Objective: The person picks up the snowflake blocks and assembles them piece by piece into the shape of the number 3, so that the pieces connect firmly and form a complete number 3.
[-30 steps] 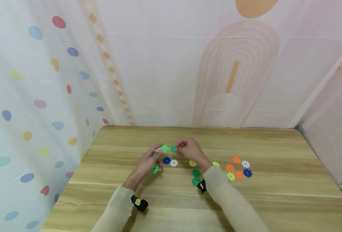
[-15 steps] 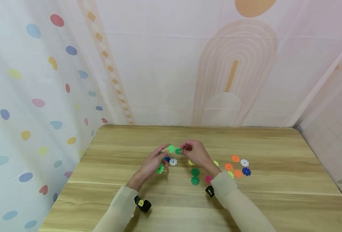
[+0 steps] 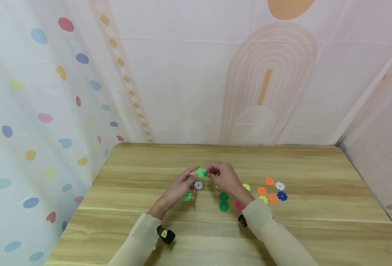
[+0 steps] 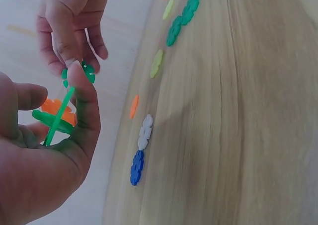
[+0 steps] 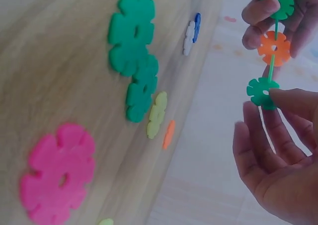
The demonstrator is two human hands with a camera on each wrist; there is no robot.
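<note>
left hand [image 3: 177, 190]: pinches light green disc [image 4: 58, 116] | right hand [image 3: 225, 178]: pinches dark green disc [image 5: 262, 92] | discs touching

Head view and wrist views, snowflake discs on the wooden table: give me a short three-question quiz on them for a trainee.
1. True or false: the left hand holds the pink disc.
2. Which colour is the disc that the right hand pinches? A dark green, B white, C blue.
3. Fill in: on the table, right beside the white disc near the left hand lies a ___ disc.

Key
1. False: it lies on the table; the left hand grips a light green disc.
2. A: the dark green disc.
3. Blue.
</note>
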